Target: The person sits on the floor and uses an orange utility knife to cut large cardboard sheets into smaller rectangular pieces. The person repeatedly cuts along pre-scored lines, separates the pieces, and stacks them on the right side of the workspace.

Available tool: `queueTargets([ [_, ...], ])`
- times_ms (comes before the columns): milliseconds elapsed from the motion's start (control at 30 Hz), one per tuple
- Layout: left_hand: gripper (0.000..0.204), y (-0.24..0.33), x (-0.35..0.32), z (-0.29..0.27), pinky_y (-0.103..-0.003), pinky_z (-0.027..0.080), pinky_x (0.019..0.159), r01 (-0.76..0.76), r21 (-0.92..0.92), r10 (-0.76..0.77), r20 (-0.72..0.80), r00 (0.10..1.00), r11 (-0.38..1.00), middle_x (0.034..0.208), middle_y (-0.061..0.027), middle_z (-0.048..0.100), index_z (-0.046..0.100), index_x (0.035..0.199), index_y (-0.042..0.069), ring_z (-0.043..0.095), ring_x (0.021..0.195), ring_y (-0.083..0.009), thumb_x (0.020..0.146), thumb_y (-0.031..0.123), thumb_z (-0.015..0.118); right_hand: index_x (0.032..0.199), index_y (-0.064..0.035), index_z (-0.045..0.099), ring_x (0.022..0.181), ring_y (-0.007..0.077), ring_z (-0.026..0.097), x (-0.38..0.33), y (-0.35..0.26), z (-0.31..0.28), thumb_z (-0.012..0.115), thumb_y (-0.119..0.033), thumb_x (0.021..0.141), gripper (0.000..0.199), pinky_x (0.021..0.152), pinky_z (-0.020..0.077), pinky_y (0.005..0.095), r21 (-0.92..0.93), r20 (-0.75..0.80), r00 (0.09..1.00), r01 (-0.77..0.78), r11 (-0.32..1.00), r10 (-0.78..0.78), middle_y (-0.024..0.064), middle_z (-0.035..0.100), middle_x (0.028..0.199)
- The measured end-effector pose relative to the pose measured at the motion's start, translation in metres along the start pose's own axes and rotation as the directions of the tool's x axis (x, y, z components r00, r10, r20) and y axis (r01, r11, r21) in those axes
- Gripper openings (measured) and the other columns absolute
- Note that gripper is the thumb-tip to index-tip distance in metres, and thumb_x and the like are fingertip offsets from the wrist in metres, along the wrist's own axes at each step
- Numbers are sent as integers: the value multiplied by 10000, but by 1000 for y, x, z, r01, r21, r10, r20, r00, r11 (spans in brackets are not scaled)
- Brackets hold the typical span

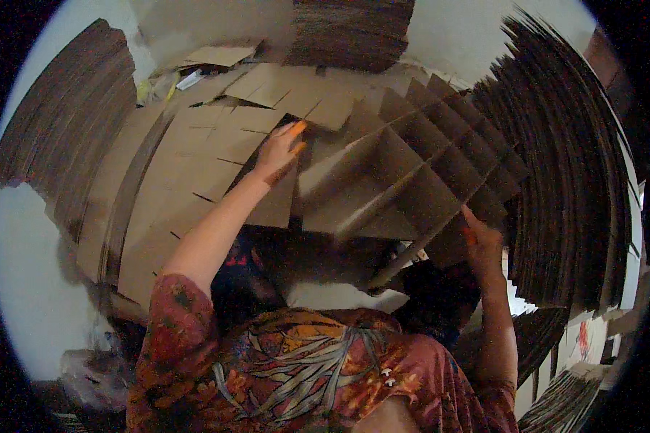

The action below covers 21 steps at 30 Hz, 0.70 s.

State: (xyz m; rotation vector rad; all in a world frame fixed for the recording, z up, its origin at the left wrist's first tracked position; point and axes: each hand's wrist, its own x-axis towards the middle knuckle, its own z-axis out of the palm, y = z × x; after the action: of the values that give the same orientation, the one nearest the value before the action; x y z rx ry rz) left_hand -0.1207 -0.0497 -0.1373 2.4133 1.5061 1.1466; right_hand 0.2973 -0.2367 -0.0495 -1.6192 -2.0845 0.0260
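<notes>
A cardboard divider grid (412,155), made of crossed strips forming several square cells, stands tilted at the right of the work surface. My right hand (482,242) grips its near right edge, orange covers showing on the fingers. Left of the grid, my left hand (280,153) is closed at the top of a brown cardboard strip (271,206); its fingertips also wear orange covers. How far those fingers wrap around the strip is partly hidden. Beneath and beside my left arm lie flat slotted cardboard sheets (188,159), their dark slits showing along one side.
Tall stacks of cardboard rise at the left (68,115) and close beside the grid at the right (567,173). Another cardboard stack (350,32) stands at the back. Loose cardboard pieces (220,55) and a yellow item (172,88) lie at the far left.
</notes>
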Motion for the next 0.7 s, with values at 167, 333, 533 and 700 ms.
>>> queueTargets([
  [167, 412, -3, 47, 50, -423, 360, 933, -93, 473, 99, 13, 995, 876, 1217, -168, 477, 505, 1170, 69, 431, 1141, -338, 765, 111, 571, 1187, -142, 524, 874, 300, 613, 1, -7, 4, 529, 20, 783, 436, 728, 462, 322, 17, -20, 1000, -4, 1000, 4, 196, 602, 981],
  [333, 293, -45, 91, 72, -427, 396, 872, 234, 312, -260, 46, 964, 921, 1065, -144, 577, 583, 1041, 49, 530, 1000, -330, 751, 80, 556, 1192, -121, 512, 905, 312, 602, -2, -12, 7, 516, 19, 791, 424, 734, 462, 328, 56, 34, 993, -115, 992, 113, 200, 602, 974],
  [533, 176, -39, 125, 4, -372, 448, 744, 195, 145, -212, 109, 971, 970, 869, -131, 628, 635, 948, 74, 586, 827, -301, 795, 117, 561, 1201, -133, 504, 875, 340, 598, -7, -15, 12, 564, 2, 775, 451, 726, 465, 333, 114, -65, 998, -12, 993, 20, 218, 596, 964],
  [700, 224, 13, 103, -56, -315, 453, 671, 147, -168, -185, -239, 953, 975, 873, -142, 623, 621, 1019, 55, 581, 757, -277, 803, 89, 570, 1236, -65, 450, 897, 364, 579, 2, -47, -3, 613, -146, 787, 485, 736, 484, 406, -27, -252, 965, 66, 997, -71, 218, 571, 1022],
])
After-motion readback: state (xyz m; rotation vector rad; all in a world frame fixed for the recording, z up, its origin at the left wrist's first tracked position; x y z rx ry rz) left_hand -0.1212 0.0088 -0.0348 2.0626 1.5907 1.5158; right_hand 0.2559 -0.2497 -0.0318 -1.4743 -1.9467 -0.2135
